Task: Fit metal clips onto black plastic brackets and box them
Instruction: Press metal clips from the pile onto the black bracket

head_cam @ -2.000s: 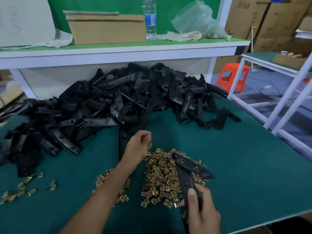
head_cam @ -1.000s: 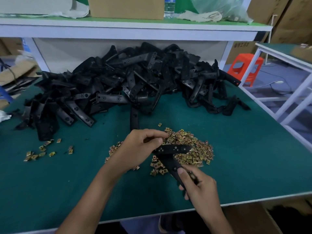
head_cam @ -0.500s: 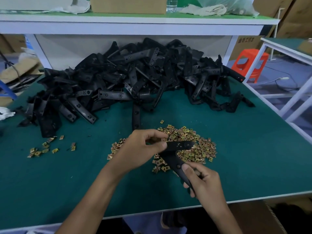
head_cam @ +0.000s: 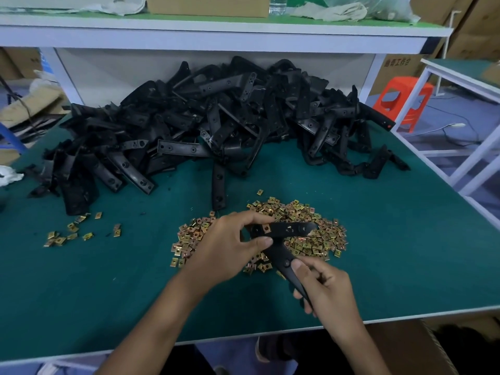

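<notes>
There is one left hand (head_cam: pixel 230 247), one right hand (head_cam: pixel 328 290), one held bracket (head_cam: pixel 286 229), one big heap (head_cam: pixel 216 125) of brackets, too many clips (head_cam: pixel 305 215) to count, one stool (head_cam: pixel 405 101) and one box (head_cam: pixel 208 6).

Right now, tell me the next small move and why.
Probably push the clip fully home with the left hand: it pinches the bracket right at that clip, while the right hand grips its lower arm.
</notes>
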Demonstrator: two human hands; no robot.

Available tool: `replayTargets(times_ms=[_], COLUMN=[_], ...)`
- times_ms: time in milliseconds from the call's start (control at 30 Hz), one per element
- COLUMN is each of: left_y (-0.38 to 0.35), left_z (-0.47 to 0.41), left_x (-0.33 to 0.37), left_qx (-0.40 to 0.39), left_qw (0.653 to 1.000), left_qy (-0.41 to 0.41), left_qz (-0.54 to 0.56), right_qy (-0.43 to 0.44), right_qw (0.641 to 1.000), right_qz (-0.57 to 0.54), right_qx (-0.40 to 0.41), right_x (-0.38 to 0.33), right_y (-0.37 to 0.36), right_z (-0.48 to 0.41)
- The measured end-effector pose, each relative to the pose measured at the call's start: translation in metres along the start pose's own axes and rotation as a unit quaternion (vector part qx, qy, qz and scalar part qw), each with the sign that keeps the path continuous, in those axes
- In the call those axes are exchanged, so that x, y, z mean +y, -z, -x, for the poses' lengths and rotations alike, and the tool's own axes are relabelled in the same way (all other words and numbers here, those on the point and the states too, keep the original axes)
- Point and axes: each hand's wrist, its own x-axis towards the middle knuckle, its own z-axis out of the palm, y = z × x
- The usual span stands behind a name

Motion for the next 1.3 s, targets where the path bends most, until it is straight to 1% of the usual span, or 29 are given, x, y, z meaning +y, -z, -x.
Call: replayTargets(times_ms=[133,233,333,533,700,767,833,933,1033,1100,1233,1300], left_y=[0.000,-0.001,-0.001,0.000,0.003,0.003,0.004,0.005,0.003,0.001,0.002,0.001], left_z=[0.002,0.002,0.000,-0.001,-0.001,0.000,0.001,0.000,-0.001,-0.001,-0.001,-0.001], left_x=[-0.002,-0.004,-0.007,-0.009,-0.010,-0.012,-0.014,-0.016,-0.016,-0.015,-0.014,-0.013], left_qx=[0.008,0.025,0.032,0.010,-0.002,-0.004,-0.006,0.001,0.011,0.012,0.010,0.010], left_qw=[1.000,0.999,0.999,0.998,0.989,0.987,0.988,0.993,0.993,0.993,0.987,0.987], left_qy=[-0.009,0.003,0.002,-0.051,-0.118,-0.127,-0.128,-0.106,-0.095,-0.099,-0.138,-0.135], left_qz=[0.004,0.039,0.026,-0.042,-0.092,-0.095,-0.088,-0.061,-0.062,-0.066,-0.088,-0.090], right_qy=[-0.004,-0.007,-0.007,-0.005,0.001,0.005,0.008,0.007,0.008,0.006,0.005,0.003], right_qw=[1.000,1.000,1.000,0.999,0.999,0.999,0.999,0.999,0.999,0.999,0.999,0.999], right_qz=[0.007,0.010,0.018,0.035,0.048,0.052,0.049,0.041,0.036,0.038,0.039,0.037], right_qx=[-0.003,-0.001,0.000,0.000,-0.006,-0.006,-0.005,-0.004,-0.001,-0.003,-0.001,0.000], right_x=[0.002,0.001,0.000,0.003,0.003,0.002,0.002,0.002,0.001,0.000,0.001,0.002], right_y=[0.001,-0.001,-0.001,-0.001,-0.001,-0.001,-0.001,-0.001,0.000,0.000,0.000,-0.001], right_z=[0.000,0.000,0.000,-0.001,-0.002,-0.002,-0.002,-0.002,0.000,0.000,0.001,0.001])
